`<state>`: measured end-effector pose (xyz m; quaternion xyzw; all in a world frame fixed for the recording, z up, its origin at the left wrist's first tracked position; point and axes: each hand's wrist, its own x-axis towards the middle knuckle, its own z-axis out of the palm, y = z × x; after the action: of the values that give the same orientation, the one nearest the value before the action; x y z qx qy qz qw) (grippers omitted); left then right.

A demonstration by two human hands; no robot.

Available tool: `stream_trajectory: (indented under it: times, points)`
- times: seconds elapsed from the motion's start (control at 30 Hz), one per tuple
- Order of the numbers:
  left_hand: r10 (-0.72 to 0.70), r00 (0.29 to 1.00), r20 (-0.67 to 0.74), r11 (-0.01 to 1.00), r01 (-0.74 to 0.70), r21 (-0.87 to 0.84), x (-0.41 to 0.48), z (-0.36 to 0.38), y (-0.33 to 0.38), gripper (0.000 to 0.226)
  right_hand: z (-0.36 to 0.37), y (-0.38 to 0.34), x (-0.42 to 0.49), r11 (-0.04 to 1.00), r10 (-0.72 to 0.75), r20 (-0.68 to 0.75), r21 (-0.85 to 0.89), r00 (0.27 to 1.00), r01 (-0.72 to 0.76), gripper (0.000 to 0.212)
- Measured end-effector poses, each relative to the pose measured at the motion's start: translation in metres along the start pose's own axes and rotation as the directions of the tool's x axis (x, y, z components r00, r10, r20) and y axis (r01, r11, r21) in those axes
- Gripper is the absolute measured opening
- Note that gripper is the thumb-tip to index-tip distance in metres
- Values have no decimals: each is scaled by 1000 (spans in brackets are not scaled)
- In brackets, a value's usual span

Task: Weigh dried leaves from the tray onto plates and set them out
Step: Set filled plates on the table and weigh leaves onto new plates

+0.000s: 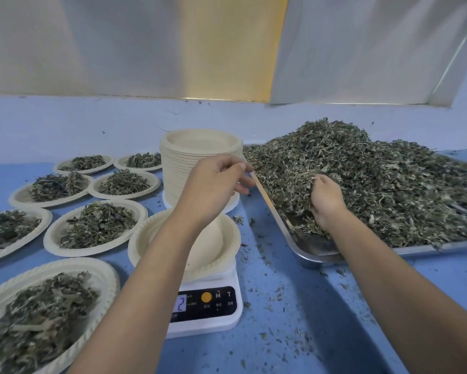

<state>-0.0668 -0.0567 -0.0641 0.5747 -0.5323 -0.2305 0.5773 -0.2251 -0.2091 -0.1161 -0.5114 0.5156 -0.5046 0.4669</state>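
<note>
Steel tray, 2 o'clock of scale: right hand, forearm extended, fingers gripping dried leaves. Left hand, above scale's empty plate: fingers loosely curled, holding nothing.

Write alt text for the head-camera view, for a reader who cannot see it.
A person's right hand grips dried leaves heaped on a metal tray; the left hand is raised near a plate stack, above an empty plate on a digital scale. Seven filled plates lie to the left.
</note>
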Motion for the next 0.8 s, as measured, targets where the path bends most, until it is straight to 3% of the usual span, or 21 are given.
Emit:
stream_trajectory:
  times: [0.13,0.37,0.47,0.53,0.63,0.8]
  points:
    - [-147,983,-109,989,143,-45,3,-14,-7,22,8,-26,-18,982,38,81,179,996,-52,44]
    - [-398,911,-103,904,371,-211,-6,-50,-18,27,54,-62,-71,931,-164,269,359,949,59,37]
    - [-439,889,-128,861,376,-342,-11,-68,-21,32,78,-65,-97,964,-212,363,230,907,133,35]
    - [-445,882,-154,840,353,-412,-14,-77,-22,31,90,-62,-112,952,-287,375,15,881,304,31]
    - [-442,866,-234,861,335,-383,-15,-86,-22,28,102,-52,-125,796,-452,436,-195,778,573,18]
    - [-401,856,-326,888,275,-370,-13,-92,-16,28,107,-38,-129,630,-507,587,-246,631,736,12]
